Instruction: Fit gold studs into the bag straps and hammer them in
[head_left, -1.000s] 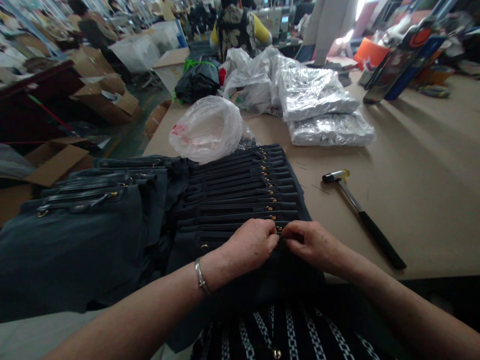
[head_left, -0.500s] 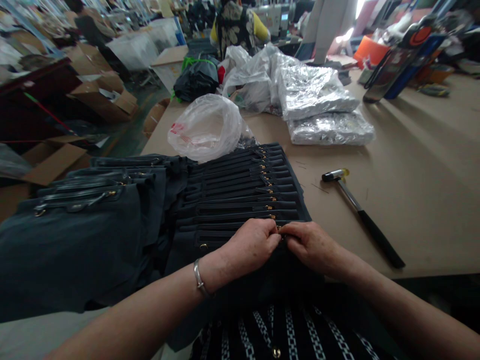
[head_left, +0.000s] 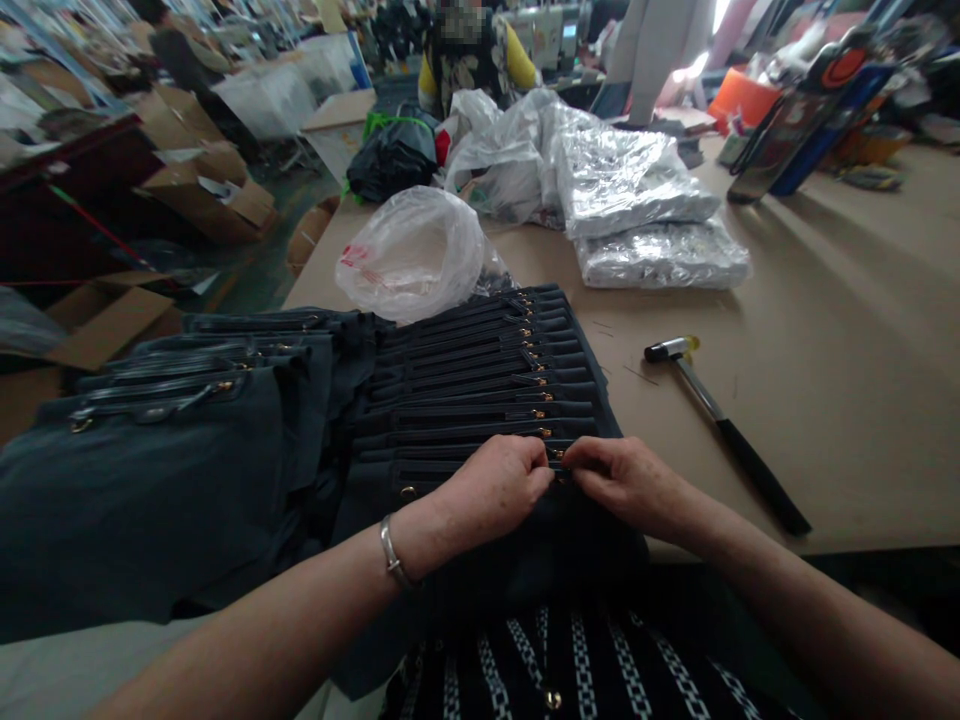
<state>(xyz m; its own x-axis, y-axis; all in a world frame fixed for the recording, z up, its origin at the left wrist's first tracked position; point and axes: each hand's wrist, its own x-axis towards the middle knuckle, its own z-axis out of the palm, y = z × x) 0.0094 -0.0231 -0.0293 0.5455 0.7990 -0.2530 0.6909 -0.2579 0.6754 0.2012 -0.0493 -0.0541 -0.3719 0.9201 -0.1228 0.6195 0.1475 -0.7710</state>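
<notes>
Dark fabric pieces with zippers (head_left: 480,415) lie overlapped in a row before me, with gold sliders near their right ends. Over the nearest zipper, my left hand (head_left: 506,487) is closed in a pinch at what looks like a zipper pull, mostly hidden by the fingers. Just right of it, my right hand (head_left: 626,482) has thumb and forefinger pressed together at the same zipper end; what they hold is too small to make out. A small gold ring (head_left: 408,492) shows on the nearest piece, left of my hands.
A second pile of dark zippered pieces (head_left: 187,460) lies left. On the table (head_left: 840,400) rests a black-handled hammer (head_left: 739,455). Behind are a clear plastic bag (head_left: 420,255) and plastic-wrapped packets (head_left: 637,190). A person (head_left: 480,60) sits beyond the table.
My hands have drawn slightly apart at the zipper end, opening a small gap between the fingertips. My left wrist has shifted a little left. The fabric pieces and hammer stay in place.
</notes>
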